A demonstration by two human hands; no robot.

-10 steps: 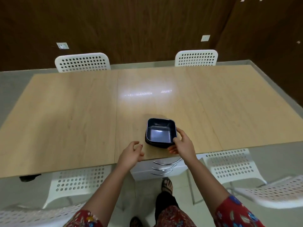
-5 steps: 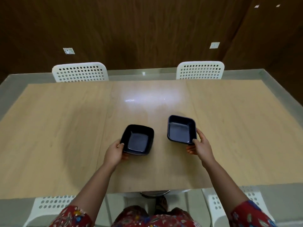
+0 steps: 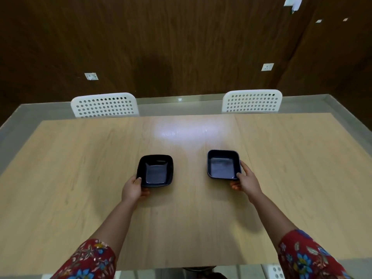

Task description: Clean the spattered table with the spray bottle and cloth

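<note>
Left hand (image 3: 132,190) pinching near corner of left dark blue square bowl (image 3: 156,171), right hand (image 3: 246,181) pinching right dark blue square bowl (image 3: 223,165); the 2 lying apart over pale wooden table (image 3: 80,168)

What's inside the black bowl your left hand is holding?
The left black bowl looks empty: only its bare, glossy floor shows. The left hand grips its near corner, the thumb covering a bit of rim there.

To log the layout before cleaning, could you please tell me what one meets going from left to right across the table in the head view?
left hand → left black bowl → right black bowl → right hand
</note>
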